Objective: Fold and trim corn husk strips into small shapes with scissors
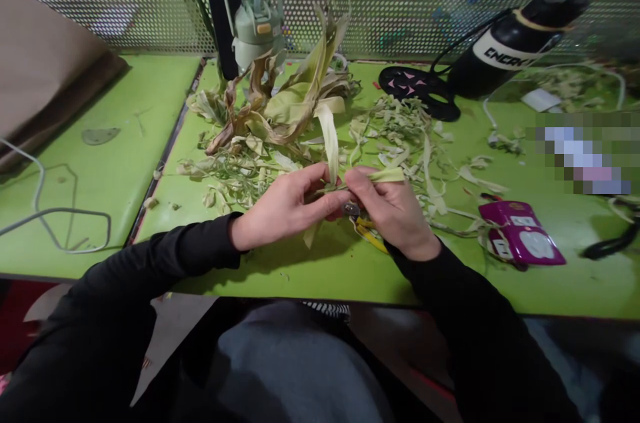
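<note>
My left hand [290,204] and my right hand [393,210] meet over the green table, both closed on strips of pale corn husk [327,140]. One strip rises from the left fingers; another husk end [387,174] sticks out over the right hand. What lies between the fingertips is partly hidden. Yellow-handled pliers [370,236] lie on the table just under my right hand, their metal head near the fingertips. Behind my hands is a heap of dried corn husks [295,103], brown and yellow-green, with shredded husk bits [400,120] around it.
A pale green bottle [257,30] and a dark phone [223,33] stand by the perforated screen [400,3]. To the right are a black bottle [493,53], a black palette-shaped pad [417,90] and a purple packet [523,233]. Brown paper [45,56] and wire [70,211] lie left.
</note>
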Demonstrator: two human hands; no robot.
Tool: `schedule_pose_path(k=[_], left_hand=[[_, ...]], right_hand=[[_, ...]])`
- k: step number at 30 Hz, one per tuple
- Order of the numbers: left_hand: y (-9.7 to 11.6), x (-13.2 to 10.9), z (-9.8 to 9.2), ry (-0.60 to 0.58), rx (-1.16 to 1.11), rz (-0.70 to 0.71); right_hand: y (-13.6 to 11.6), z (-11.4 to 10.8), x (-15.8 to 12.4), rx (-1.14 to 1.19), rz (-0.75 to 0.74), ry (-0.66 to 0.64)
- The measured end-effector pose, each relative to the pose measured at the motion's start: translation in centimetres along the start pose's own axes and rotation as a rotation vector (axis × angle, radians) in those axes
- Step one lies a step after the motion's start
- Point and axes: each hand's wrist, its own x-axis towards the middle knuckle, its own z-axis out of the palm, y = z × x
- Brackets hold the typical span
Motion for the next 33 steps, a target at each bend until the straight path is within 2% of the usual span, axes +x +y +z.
schedule_pose_path(k=[7, 13, 18, 22, 25, 29, 33], left_hand=[[0.5, -0.2, -0.2, 0.009, 0.087, 0.08], [0.5, -0.1, -0.6, -0.033, 0.033, 0.036], [0.6, 0.6, -0.9, -0.095, -0.221, -0.11], [0.0, 1.3, -1.1, -0.229, -0.543, -0.259], [-0.6, 1.5, -1.6, -0.313, -0.617, -0.268], [-0.9, 1.6, -2.3, -0.346, -0.541, -0.215], [-0.9, 1.7, -2.8, -0.313, -0.102, -0.042]], right_hand=[[-0.6, 0.0, -0.5, 0.084, 0.061, 0.107], [0.0, -0.2, -0.7, 0.101, 0.124, 0.131], [0.8, -0.2, -0.2, 0.155, 0.178, 0.184], [0.6, -0.1, 0.0, 0.12, 0.192, 0.17], [0.6, -0.1, 0.1, 0.143, 0.19, 0.152], [1.1, -0.2, 0.0, 0.215, 0.205, 0.144], [1.6, -0.2, 0.0, 0.237, 0.243, 0.181]])
